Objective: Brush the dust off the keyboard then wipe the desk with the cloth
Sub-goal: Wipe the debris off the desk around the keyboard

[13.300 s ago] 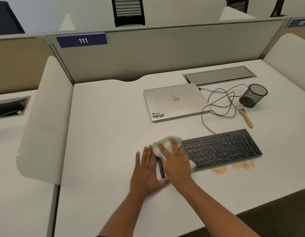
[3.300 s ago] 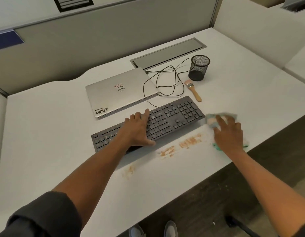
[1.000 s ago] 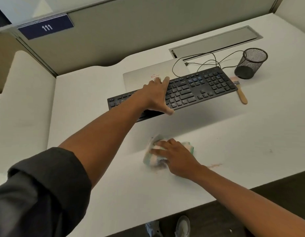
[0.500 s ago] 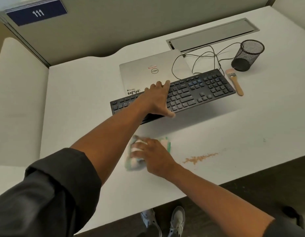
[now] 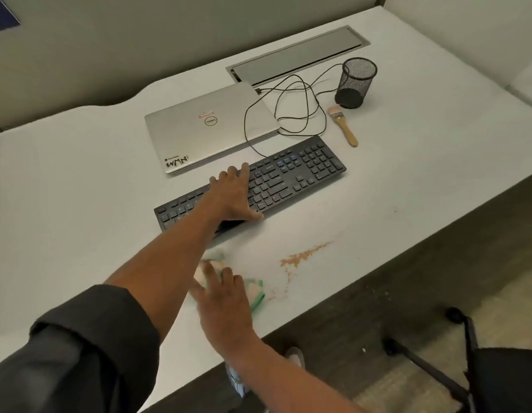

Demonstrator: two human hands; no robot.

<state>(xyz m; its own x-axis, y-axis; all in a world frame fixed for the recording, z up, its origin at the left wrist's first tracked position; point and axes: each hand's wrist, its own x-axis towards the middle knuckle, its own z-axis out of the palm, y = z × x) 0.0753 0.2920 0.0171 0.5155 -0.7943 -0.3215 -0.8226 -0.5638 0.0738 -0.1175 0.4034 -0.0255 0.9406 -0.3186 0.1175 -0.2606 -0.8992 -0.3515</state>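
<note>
Two hands on the white tabletop (image 5: 407, 162): my left hand (image 5: 233, 195) grips the tilted black keyboard (image 5: 288, 177); my right hand (image 5: 223, 305), fingers flat, presses the pale-green cloth (image 5: 256, 293) beside orange dust (image 5: 303, 256). Laptop (image 5: 205, 129), brush (image 5: 343, 126) behind.

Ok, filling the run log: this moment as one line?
step: wiping desk | left hand: holds keyboard | right hand: presses cloth | dust: remains
</note>
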